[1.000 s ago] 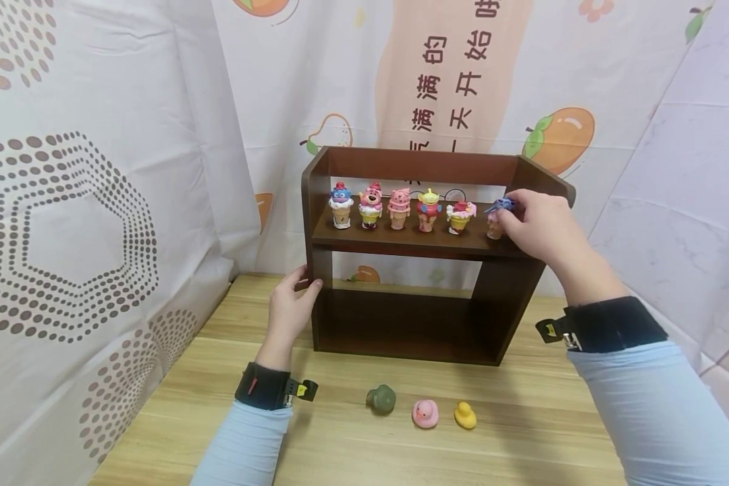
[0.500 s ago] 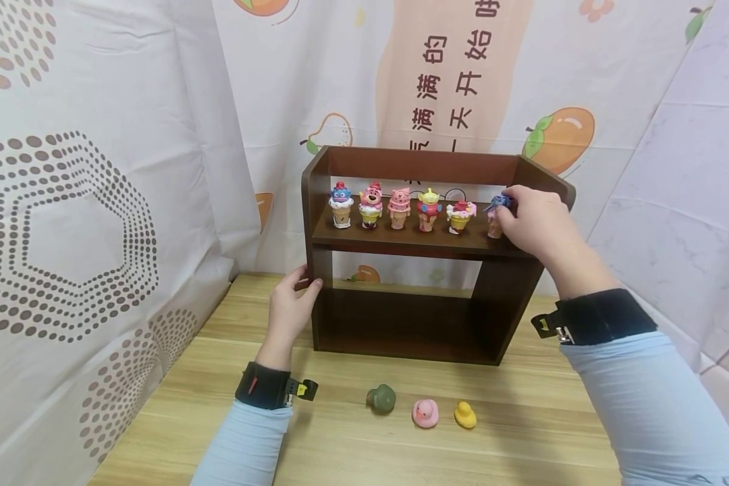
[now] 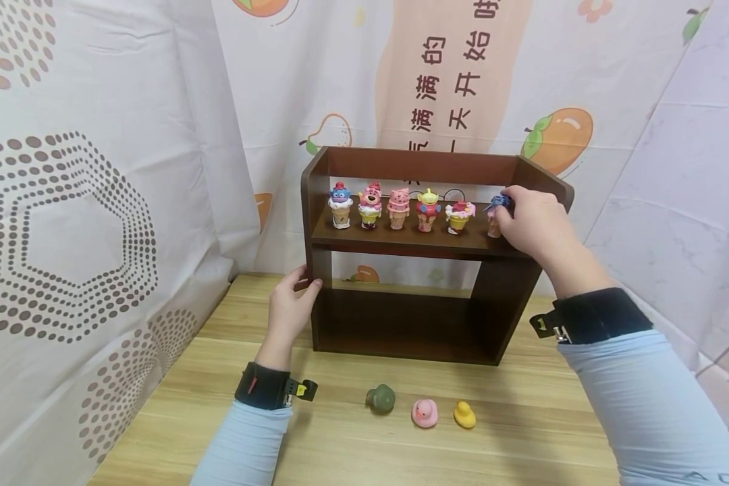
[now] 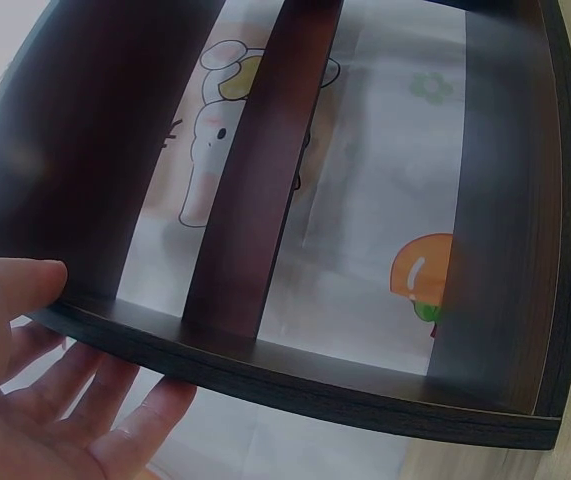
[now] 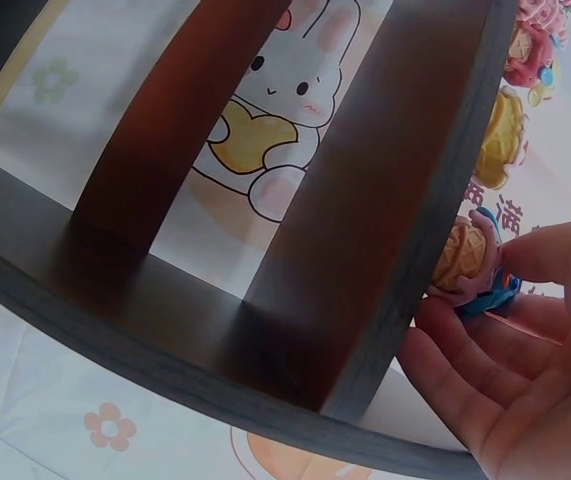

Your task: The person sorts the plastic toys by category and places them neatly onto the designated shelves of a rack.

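Note:
A dark brown two-tier shelf (image 3: 383, 246) stands on the table. My left hand (image 3: 288, 307) grips its left side panel, thumb at the front edge and fingers behind the outer face, as the left wrist view shows. On the upper tier, at the right end, my right hand (image 3: 537, 226) pinches an ice-cream-cone figurine (image 3: 494, 214) with a blue top and pink icing. Its waffle cone stands upright on the board, partly covered by my fingers. Left of it runs a row of other cone figurines, the nearest being a yellow-cupped one (image 3: 458, 219) with pink and red topping.
In front of the shelf, a dark green rubber duck-like toy (image 3: 381, 399), a pink duck (image 3: 425, 413) and a small yellow duck (image 3: 464, 415) sit on the wooden table (image 3: 340, 452). A printed curtain (image 3: 267, 101) hangs behind and to the sides.
My right hand and forearm have shifted slightly left and down, with the blue-topped figurine still between the fingers. The left hand has stayed put on the shelf panel.

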